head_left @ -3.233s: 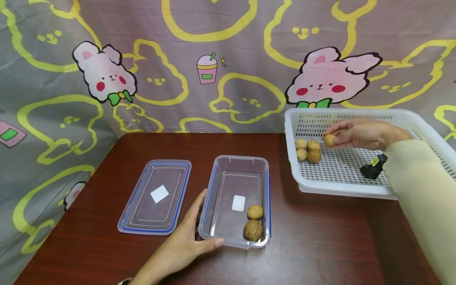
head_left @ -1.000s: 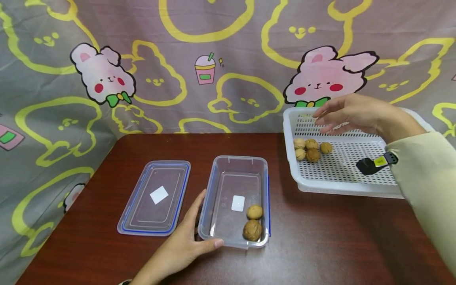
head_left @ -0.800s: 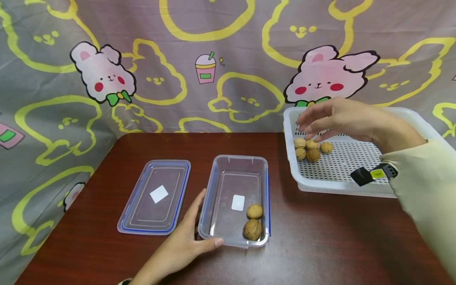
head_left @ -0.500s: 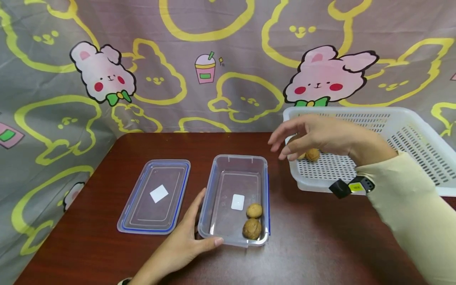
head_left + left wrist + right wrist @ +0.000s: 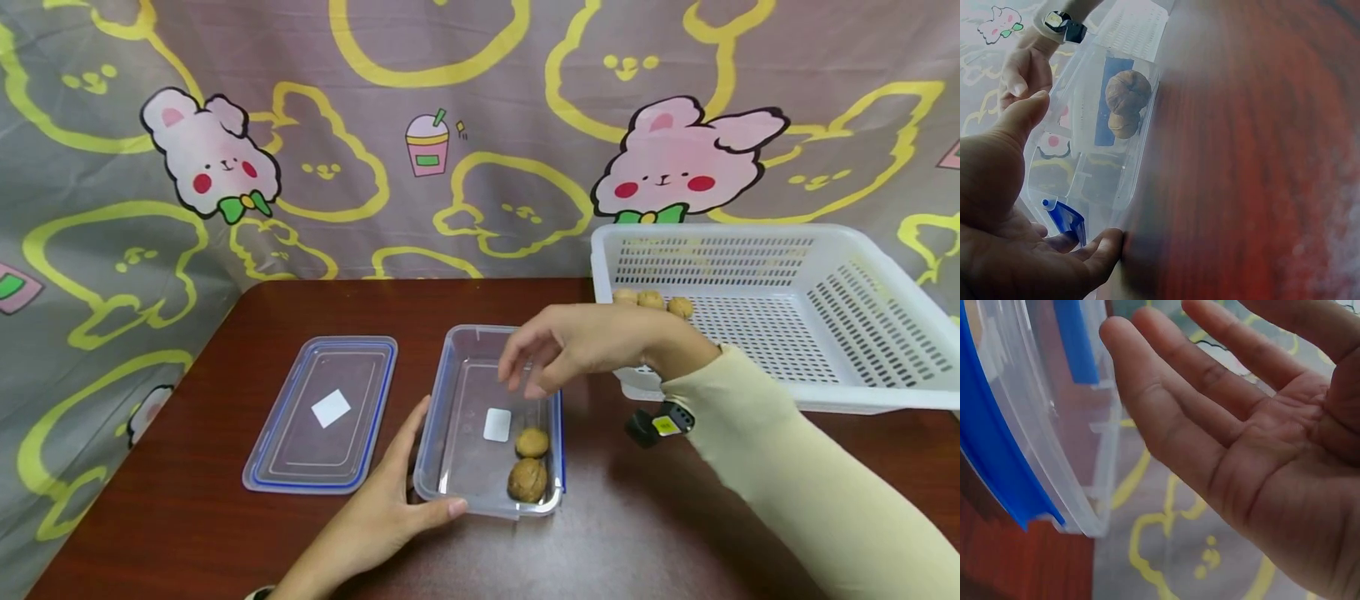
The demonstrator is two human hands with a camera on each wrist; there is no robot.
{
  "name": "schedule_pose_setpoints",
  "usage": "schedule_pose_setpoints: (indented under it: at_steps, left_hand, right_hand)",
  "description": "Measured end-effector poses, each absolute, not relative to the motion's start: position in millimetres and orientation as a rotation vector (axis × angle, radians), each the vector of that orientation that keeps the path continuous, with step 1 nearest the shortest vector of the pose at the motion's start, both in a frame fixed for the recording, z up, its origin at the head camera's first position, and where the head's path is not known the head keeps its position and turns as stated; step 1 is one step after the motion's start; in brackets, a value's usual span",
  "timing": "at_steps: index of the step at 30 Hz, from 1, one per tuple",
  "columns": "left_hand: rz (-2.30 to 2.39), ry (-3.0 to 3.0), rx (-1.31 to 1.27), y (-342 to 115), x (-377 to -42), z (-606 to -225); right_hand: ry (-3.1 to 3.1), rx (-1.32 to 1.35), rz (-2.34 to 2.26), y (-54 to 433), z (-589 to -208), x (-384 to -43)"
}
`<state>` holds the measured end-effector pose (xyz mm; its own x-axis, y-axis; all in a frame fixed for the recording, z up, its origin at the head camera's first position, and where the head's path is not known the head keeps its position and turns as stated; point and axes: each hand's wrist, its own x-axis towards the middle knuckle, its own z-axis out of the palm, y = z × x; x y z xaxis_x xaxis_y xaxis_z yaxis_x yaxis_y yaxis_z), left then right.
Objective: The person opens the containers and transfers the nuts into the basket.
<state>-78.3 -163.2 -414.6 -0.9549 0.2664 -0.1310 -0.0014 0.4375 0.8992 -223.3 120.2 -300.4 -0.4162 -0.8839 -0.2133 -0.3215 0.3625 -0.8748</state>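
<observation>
My left hand (image 5: 378, 521) holds the clear plastic food container (image 5: 465, 462) at its near left corner, with the thumb on the front rim and the fingers along the left side. In the left wrist view, fingers lie by a blue clip (image 5: 1066, 219). Two walnuts, a lighter one (image 5: 532, 442) and a darker one (image 5: 527, 480), sit in the container's near right corner. My right hand (image 5: 581, 346) hovers over the container's far right part with nothing in it. Its fingers are relaxed and apart in the right wrist view.
A white perforated basket (image 5: 780, 396) at the right holds several walnuts (image 5: 680, 307), partly hidden by my right hand. The container's blue-edged lid (image 5: 318, 454) lies flat at the left. A patterned curtain (image 5: 330, 225) hangs behind the brown table (image 5: 187, 500).
My right hand has let go of a walnut in the basket, which lies beside the others there. It has moved left from the basket to above the container. The left hand keeps its hold.
</observation>
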Motion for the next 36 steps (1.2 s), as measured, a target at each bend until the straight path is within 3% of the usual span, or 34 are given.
schedule_pose_setpoints:
  at_steps: [11, 26, 36]
  left_hand:
    - [1.508, 2.44, 0.241, -162.2, -79.6, -413.1]
    - [1.534, 2.427, 0.262, -163.1, -78.9, -413.3]
    - [1.506, 2.443, 0.227, -162.5, -78.4, -411.8]
  right_hand:
    - [1.796, -1.01, -0.909, 89.1, -329.2, -230.7]
    - [1.915, -0.867, -0.534, 63.1, -339.1, -227.0]
    - [1.785, -0.804, -0.687, 58.4, -352.5, -224.0]
